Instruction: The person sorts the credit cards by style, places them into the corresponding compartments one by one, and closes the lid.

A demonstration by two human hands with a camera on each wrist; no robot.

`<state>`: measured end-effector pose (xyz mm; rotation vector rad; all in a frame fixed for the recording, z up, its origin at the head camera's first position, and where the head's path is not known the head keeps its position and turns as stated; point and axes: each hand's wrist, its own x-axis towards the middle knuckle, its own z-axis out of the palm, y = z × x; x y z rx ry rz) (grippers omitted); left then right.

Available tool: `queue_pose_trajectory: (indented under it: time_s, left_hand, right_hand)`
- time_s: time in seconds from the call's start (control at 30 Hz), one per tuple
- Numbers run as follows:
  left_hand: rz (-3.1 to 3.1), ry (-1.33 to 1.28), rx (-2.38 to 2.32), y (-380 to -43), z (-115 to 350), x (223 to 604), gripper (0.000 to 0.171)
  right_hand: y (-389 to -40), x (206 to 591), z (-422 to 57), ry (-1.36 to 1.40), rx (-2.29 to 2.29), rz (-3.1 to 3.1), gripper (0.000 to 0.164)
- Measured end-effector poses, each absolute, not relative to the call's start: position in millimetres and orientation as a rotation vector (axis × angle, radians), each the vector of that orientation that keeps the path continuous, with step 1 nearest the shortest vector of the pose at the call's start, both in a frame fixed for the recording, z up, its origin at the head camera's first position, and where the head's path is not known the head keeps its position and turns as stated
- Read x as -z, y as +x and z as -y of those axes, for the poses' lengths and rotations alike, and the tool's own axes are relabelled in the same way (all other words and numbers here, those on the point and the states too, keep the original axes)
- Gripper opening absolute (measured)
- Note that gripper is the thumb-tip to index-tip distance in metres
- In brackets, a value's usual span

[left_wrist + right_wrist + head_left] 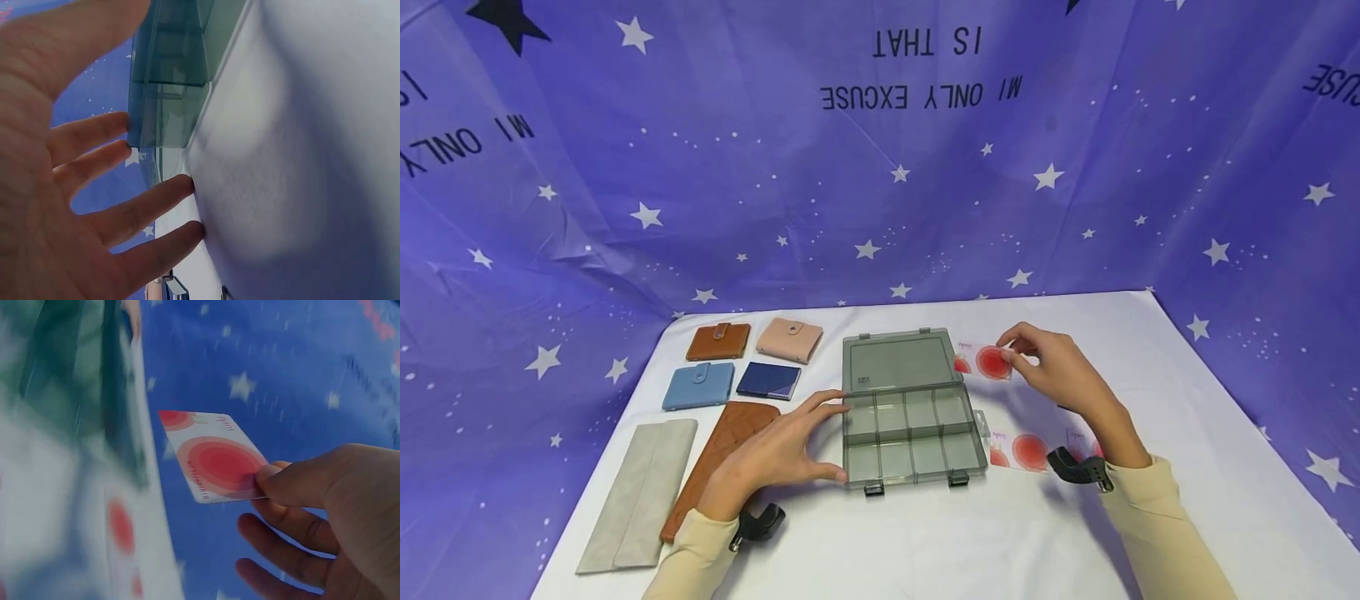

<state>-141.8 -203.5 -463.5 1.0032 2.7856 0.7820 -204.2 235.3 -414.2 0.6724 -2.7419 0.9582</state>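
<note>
A translucent grey-green compartment box [891, 435] lies on the table with its lid [898, 362] folded back. At the box's left side is my left hand [786, 446], fingers extended and spread, fingertips and thumb at its edge; the left wrist view shows the straight fingers [144, 209] too. Between thumb and fingers my right hand [1060, 367] pinches a white card with red circles [988, 360], held up just right of the lid. That card [219, 464] shows fully in the right wrist view. A similar card [1028, 452] lies right of the box; another [1084, 444] is partly hidden by the right wrist.
On the left are a brown card holder [718, 342], a pink one [790, 339], a light blue one [698, 386] and a dark blue one [769, 380]. Nearer lie a long grey wallet [640, 496] and a brown wallet [722, 458], partly behind the left hand.
</note>
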Motion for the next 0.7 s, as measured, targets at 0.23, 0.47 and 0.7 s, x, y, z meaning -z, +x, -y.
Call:
queue_pose_trajectory:
  time_s: [0.23, 0.47, 0.7]
  left_hand:
    - [-2.788, 1.023, -0.776, -141.7, 204.7, 463.4, 0.101]
    - [-2.790, 1.001, -0.765, -140.1, 202.7, 462.7, 0.105]
    - [-2.777, 0.976, -0.787, -140.4, 201.8, 461.2, 0.102]
  right_hand:
    - [-195.2, 419.7, -167.9, 0.825, -1.101, 2.714, 0.013]
    - [-183.9, 447.4, -125.9, 0.835, -1.183, 2.744, 0.010]
    - [-179.5, 468.7, -108.3, 0.817, -1.188, 2.729, 0.009]
